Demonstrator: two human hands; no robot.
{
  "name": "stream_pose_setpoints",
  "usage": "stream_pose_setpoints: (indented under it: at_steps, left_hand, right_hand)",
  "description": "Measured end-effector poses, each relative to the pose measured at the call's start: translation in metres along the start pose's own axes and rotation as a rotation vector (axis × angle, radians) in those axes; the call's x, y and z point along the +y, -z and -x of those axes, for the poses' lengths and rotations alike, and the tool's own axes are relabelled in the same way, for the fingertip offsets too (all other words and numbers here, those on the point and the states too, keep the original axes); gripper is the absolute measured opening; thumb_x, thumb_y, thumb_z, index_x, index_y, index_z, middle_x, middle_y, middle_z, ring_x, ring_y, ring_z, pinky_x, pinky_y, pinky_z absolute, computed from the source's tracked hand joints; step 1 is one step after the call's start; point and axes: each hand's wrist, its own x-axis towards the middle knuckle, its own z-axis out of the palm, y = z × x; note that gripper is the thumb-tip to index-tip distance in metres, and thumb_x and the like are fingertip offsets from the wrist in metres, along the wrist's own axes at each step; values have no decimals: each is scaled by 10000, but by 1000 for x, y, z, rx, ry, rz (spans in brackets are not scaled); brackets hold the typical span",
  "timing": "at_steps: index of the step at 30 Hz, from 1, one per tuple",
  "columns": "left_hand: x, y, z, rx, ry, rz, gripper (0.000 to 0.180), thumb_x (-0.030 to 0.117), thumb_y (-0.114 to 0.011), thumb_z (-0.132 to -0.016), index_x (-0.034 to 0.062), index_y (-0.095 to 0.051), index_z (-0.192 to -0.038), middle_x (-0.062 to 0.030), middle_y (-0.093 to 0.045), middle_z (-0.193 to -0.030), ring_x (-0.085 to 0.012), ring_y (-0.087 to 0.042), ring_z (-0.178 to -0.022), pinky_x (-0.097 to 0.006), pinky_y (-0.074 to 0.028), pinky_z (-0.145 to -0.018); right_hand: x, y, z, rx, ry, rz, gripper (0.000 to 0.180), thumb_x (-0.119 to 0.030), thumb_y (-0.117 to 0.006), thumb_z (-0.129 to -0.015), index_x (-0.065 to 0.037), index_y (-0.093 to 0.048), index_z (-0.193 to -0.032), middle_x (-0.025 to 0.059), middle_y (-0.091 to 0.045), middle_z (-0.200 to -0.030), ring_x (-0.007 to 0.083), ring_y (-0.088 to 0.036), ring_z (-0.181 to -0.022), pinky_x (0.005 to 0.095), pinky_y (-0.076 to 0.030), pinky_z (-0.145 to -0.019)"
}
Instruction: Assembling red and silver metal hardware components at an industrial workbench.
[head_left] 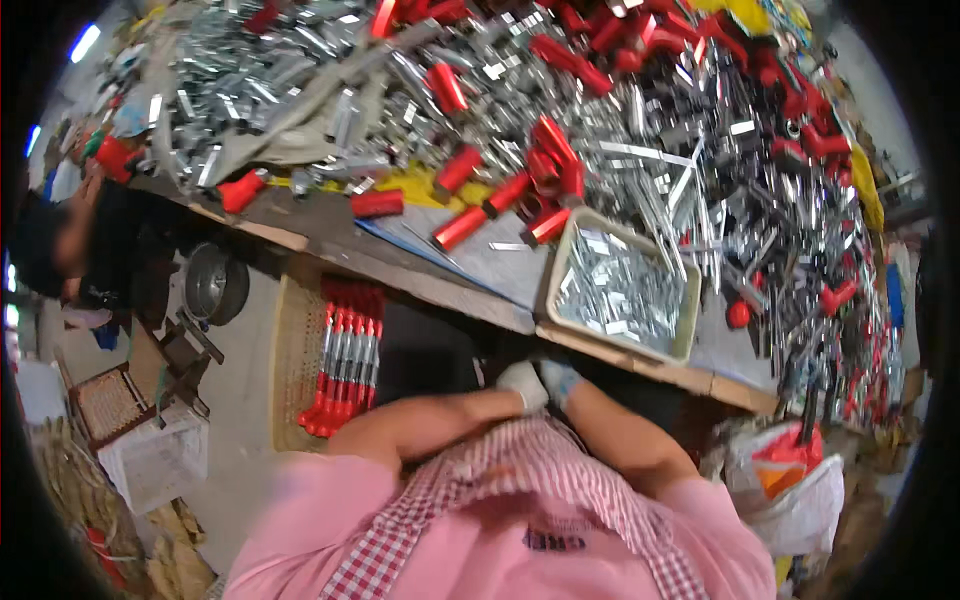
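My left hand (524, 386), in a whitish glove, is low in front of my checked apron (540, 470), just below the table's front edge. Close beside it is my right hand (558, 381) in a pale bluish glove. Both are small and smeared, so their fingers and anything between them cannot be made out. Nearest to them on the table stands a cream tray (620, 345) filled with small flat metal pieces (615, 285). Left of my hands, a yellowish plastic crate (288, 350) contains several red-and-silver tools (345, 365) lined up side by side.
Heaps of silver metal parts (270, 70) and red tubular handles (570, 65) cover the table. Its wooden front edge (660, 375) crosses above my arms. A person (75, 240) is at the far left, near a round metal pan (212, 283). A white plastic bag (800, 510) is at the right.
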Motion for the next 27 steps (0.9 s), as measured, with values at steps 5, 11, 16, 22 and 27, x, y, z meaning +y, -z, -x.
stream_pose_setpoints:
  at_steps: [5, 11, 16, 22, 27]
  left_hand:
    - [-44, -25, 9, -508, -192, 758, 621, 600, -528, -903, 39, -610, -1157, -152, -675, -1088, -277, -642, -933, -384, -500, -831]
    - [-31, 89, 29, -157, -264, 2230, 394, 480, -480, -950, 127, -465, -775, -47, -443, -615, -238, -476, -587, -520, -485, -835]
    - [-9, 141, 110, 254, -373, 2098, 221, 254, -458, -907, 110, -470, -739, -79, -504, -591, -279, -544, -558, -585, -495, -811]
    - [-57, 180, 162, 337, -841, 2000, 311, 262, -442, -910, 127, -424, -630, -55, -394, -489, -246, -469, -511, -550, -522, -757]
    - [-78, 212, 193, 599, -1072, 1649, 298, 252, -443, -906, 117, -430, -641, -69, -368, -480, -226, -404, -481, -531, -506, -698]
  right_hand:
    - [-51, 31, 116, 209, 385, 415, 661, -248, -703, -757, -123, -491, -1370, 240, -650, -1118, 391, -654, -944, 403, -528, -822]
    - [-74, 34, 223, 383, 1023, 1262, 585, -211, -738, -700, -193, -581, -1264, 158, -638, -918, 320, -632, -696, 400, -520, -627]
    - [-81, -3, 201, -41, 405, -851, 656, -163, -686, -695, -63, -506, -1319, 88, -662, -918, 198, -622, -687, 369, -529, -632]
    - [-100, -36, 161, -674, -81, -1523, 540, -243, -617, -798, -107, -481, -1302, 59, -605, -854, 140, -574, -643, 399, -521, -655]
    - [-123, -50, 145, -962, -181, -1496, 542, -280, -627, -819, -99, -478, -1307, 68, -575, -875, 147, -548, -648, 372, -507, -729]
